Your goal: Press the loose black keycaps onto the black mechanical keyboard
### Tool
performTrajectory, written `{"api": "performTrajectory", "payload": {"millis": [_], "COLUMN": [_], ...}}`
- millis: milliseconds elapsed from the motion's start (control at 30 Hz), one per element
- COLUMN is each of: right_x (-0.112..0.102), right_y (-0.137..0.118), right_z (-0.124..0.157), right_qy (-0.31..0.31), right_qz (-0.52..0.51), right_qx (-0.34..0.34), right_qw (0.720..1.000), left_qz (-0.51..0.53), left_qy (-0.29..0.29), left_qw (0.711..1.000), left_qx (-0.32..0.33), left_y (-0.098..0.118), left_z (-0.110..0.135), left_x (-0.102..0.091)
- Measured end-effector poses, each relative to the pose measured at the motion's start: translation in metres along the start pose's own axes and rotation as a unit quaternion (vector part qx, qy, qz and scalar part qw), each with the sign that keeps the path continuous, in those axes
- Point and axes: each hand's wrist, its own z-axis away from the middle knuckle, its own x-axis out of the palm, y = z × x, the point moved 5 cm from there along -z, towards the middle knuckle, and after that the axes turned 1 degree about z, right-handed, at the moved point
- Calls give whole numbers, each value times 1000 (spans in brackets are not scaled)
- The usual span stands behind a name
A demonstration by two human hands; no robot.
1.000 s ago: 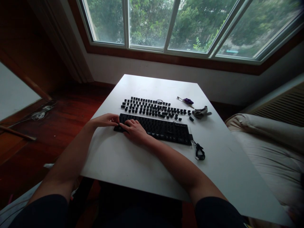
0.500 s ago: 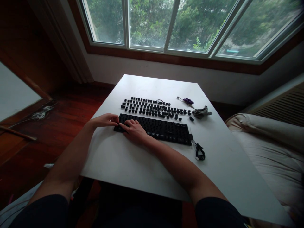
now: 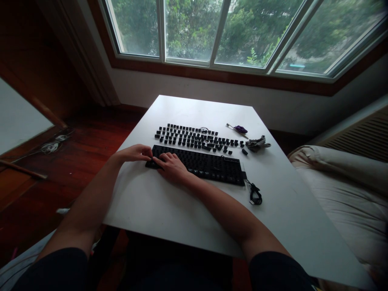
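Note:
A black keyboard (image 3: 209, 165) lies across the middle of the white table (image 3: 188, 210). Behind it, several loose black keycaps (image 3: 194, 137) are laid out in rows. My left hand (image 3: 135, 153) rests at the keyboard's left end, its fingers curled against the edge. My right hand (image 3: 172, 165) lies on the left part of the keyboard with its fingers bent and the fingertips pressed down near the front left corner. Whether a keycap sits under those fingertips is hidden.
The keyboard's coiled black cable (image 3: 254, 194) lies at its right end. A purple-handled tool (image 3: 239, 129) and a crumpled grey cloth (image 3: 257, 143) sit behind on the right. A bed with pale bedding (image 3: 348, 190) adjoins the table's right side. Windows fill the far wall.

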Motion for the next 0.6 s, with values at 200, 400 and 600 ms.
{"api": "performTrajectory", "payload": {"millis": [200, 400, 600], "right_x": [0, 1, 2], "right_y": [-1, 6, 14], "right_z": [0, -10, -16], "right_qy": [1, 17, 42], "right_qz": [3, -48, -98], "right_qx": [2, 50, 97], "right_qw": [1000, 997, 989], "left_qz": [-2, -8, -30], "left_qy": [-5, 14, 20], "left_qw": [1000, 1000, 999], "left_qx": [-5, -10, -19], "left_y": [-4, -3, -5], "left_z": [0, 0, 0], "left_x": [0, -2, -4]}}
